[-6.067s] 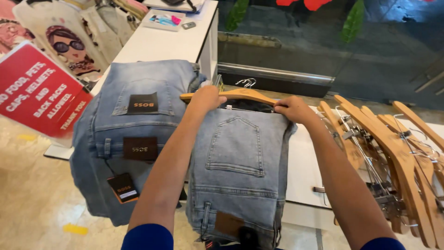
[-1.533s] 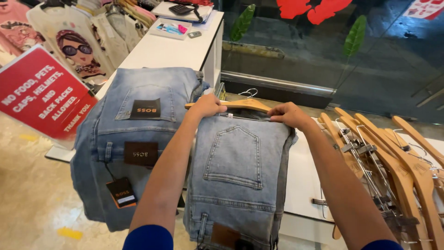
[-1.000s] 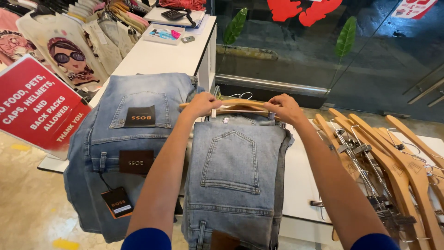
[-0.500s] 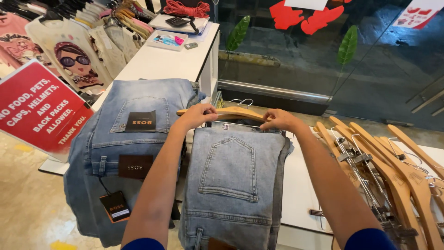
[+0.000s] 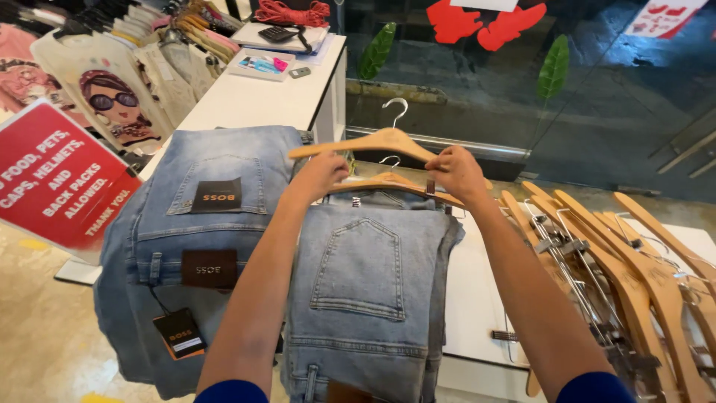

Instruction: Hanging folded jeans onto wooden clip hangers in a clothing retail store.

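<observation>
both hands (image 5: 321,173) (image 5: 455,170) outstretched, gripping wooden hanger (image 5: 384,142)

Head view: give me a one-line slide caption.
Both hands, left and right, hold a wooden hanger above folded jeans.

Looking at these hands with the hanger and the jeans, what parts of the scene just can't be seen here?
- Head view: the clips of the wooden hanger are covered by the left hand and right hand.
- The folded jeans run off the bottom edge, so their lower end is cut off.
- The hanger pile is cropped by the right edge.
- Items on the white counter are too small to identify.
</observation>
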